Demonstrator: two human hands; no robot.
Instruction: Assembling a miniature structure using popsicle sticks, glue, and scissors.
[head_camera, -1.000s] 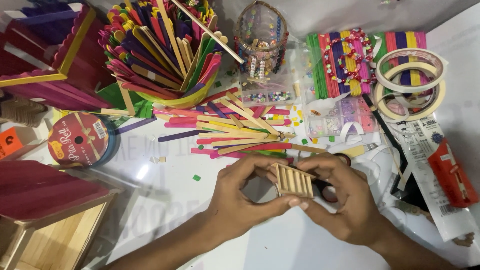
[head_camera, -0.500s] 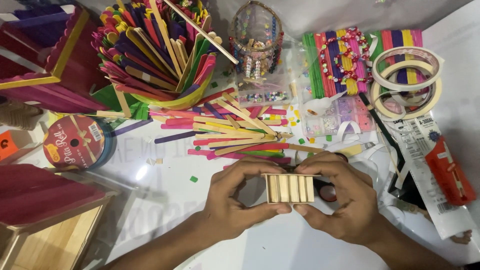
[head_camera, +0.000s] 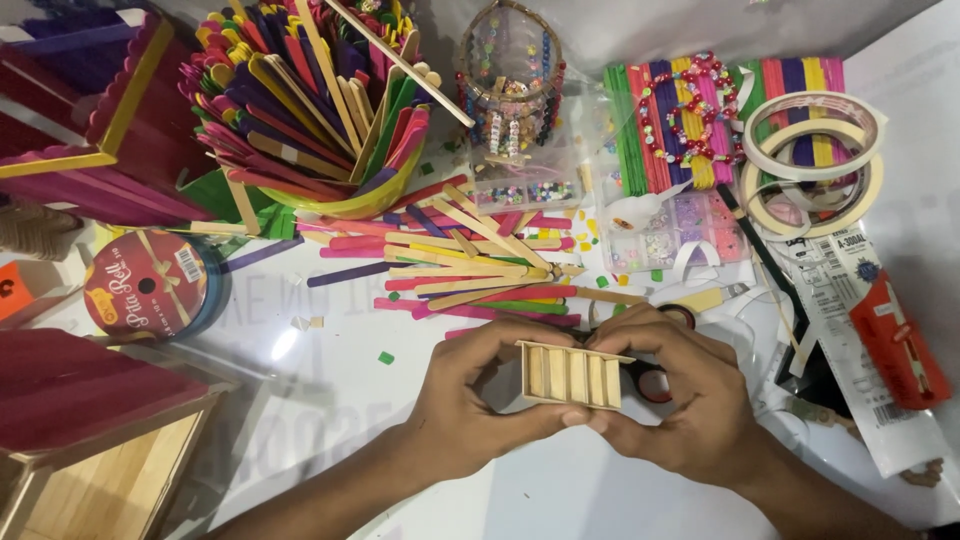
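I hold a small panel of plain wooden sticks (head_camera: 571, 375) between both hands, left hand (head_camera: 470, 400) and right hand (head_camera: 680, 400) pinched shut on its ends, near the middle of the white surface (head_camera: 330, 400). Five slats look joined; loose coloured sticks (head_camera: 470, 260) lie beyond, unused.

Two hands — left (head_camera: 470, 400), right (head_camera: 690, 400); one wooden panel (head_camera: 572, 375); two tape rolls (head_camera: 812, 160); one ribbon spool (head_camera: 145, 283)
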